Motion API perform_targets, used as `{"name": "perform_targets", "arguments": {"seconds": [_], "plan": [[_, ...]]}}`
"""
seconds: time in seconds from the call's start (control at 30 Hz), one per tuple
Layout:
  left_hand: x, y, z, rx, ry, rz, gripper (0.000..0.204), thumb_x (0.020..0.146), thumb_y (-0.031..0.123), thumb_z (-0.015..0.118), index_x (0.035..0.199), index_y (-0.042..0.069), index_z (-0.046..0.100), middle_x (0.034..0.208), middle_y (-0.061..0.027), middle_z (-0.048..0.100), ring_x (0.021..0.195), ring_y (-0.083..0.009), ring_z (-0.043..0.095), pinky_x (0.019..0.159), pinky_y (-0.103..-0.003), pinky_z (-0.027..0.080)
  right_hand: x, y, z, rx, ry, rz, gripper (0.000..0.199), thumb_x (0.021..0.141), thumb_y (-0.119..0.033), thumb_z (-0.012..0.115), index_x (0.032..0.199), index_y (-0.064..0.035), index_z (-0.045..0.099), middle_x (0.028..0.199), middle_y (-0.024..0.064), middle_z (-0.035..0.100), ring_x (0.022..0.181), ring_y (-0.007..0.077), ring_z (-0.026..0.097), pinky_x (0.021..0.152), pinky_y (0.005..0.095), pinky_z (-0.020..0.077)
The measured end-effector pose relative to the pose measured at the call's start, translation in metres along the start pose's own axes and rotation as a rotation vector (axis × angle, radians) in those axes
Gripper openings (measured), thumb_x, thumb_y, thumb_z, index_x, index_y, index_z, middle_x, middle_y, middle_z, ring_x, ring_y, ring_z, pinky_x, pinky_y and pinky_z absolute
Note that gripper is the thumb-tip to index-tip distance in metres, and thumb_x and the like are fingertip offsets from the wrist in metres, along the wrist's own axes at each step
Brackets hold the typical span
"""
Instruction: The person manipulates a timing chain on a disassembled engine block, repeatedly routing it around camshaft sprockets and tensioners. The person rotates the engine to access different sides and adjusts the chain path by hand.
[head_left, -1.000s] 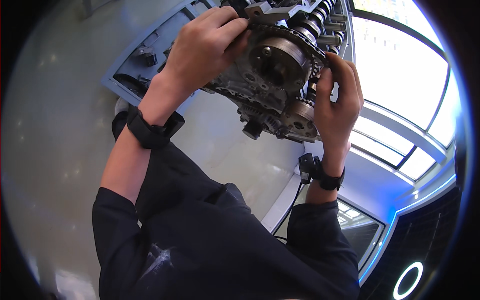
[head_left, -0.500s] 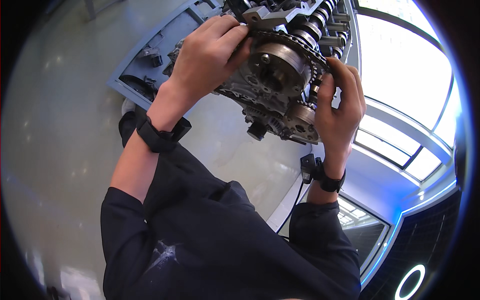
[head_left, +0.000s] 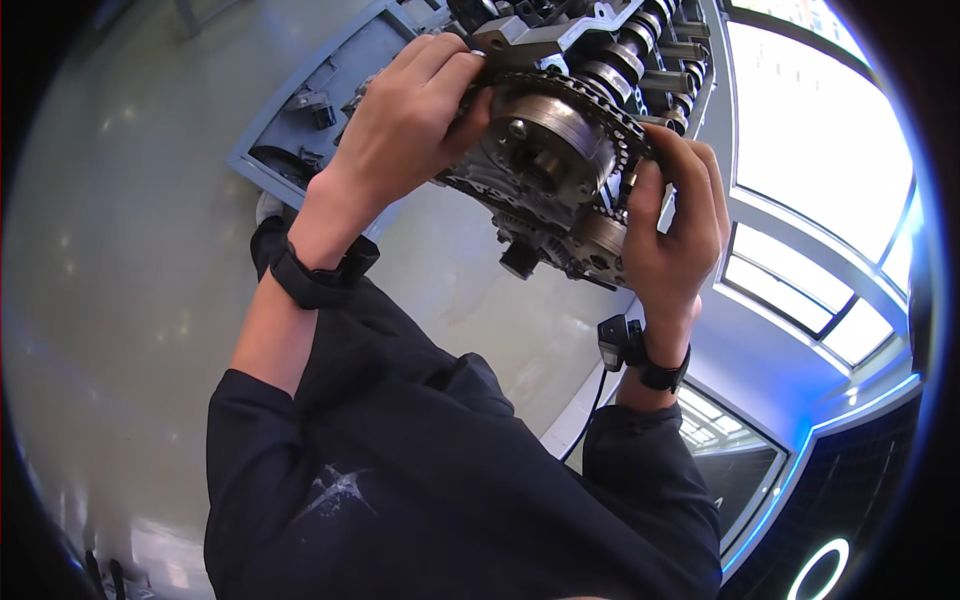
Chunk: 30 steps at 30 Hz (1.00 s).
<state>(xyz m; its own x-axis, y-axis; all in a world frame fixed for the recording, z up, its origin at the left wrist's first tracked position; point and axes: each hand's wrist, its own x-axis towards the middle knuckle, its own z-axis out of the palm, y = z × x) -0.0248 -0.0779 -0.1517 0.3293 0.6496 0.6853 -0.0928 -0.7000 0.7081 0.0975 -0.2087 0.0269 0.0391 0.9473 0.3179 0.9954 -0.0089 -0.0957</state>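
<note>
A round metal camshaft sprocket (head_left: 553, 132) faces me at the front of an engine cylinder head, with a dark timing chain (head_left: 590, 92) running over its upper rim. From the left, my left hand (head_left: 415, 112) closes on the chained edge of the sprocket; its fingertips are partly hidden behind it. My right hand (head_left: 682, 205) grips the opposite edge, thumb and forefinger closed by the chain. Behind the sprocket, a lobed camshaft (head_left: 622, 55) runs away from me. A second, smaller sprocket (head_left: 597, 238) sits lower, partly covered by my right hand.
A grey bracket (head_left: 530, 42) sits on the engine just beyond my left fingers. Further left is a blue-grey tray-like stand (head_left: 300, 95) with loose parts. Bright windows (head_left: 820, 120) are on the right. A cable (head_left: 592, 425) hangs from the device on my right wrist.
The sprocket and chain have shifted slightly left and nearer to me against the camshaft, with both hands staying on them. The whole view has also moved a little.
</note>
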Motion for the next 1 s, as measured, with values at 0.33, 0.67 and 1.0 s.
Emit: {"name": "perform_targets", "arguments": {"seconds": [0.33, 0.67, 1.0], "plan": [[0.003, -0.004, -0.003, 0.026, -0.098, 0.018, 0.025, 0.079, 0.002, 0.071, 0.101, -0.003, 0.059, 0.097, -0.0145, 0.059, 0.091, -0.0330, 0.060, 0.077, -0.040, 0.053, -0.001, -0.003, 0.002, 0.131, -0.056, 0.094, 0.026, 0.091, 0.004, 0.061, 0.117, 0.0042, 0.063, 0.099, 0.0144, 0.062, 0.080, 0.0268, 0.063, 0.072, 0.0336, 0.0525], [0.003, 0.004, -0.017, -0.455, -0.280, -0.333, 0.022, 0.092, 0.008, 0.067, 0.111, -0.001, 0.063, 0.103, -0.0119, 0.063, 0.085, -0.0315, 0.062, 0.077, -0.036, 0.051, 0.003, -0.012, 0.004, 0.203, -0.021, 0.168, 0.025, 0.092, 0.006, 0.057, 0.116, 0.0046, 0.062, 0.097, 0.0147, 0.060, 0.079, 0.0282, 0.062, 0.071, 0.0342, 0.0508], [0.012, 0.010, -0.006, -0.224, -0.118, -0.241, 0.016, 0.092, 0.004, 0.066, 0.107, 0.001, 0.060, 0.098, -0.0145, 0.062, 0.080, -0.0371, 0.063, 0.066, -0.043, 0.051, 0.007, -0.020, 0.002, 0.243, -0.040, 0.282, 0.026, 0.090, 0.007, 0.056, 0.115, 0.0030, 0.063, 0.098, 0.0138, 0.060, 0.079, 0.0291, 0.059, 0.071, 0.0363, 0.0477]]}}
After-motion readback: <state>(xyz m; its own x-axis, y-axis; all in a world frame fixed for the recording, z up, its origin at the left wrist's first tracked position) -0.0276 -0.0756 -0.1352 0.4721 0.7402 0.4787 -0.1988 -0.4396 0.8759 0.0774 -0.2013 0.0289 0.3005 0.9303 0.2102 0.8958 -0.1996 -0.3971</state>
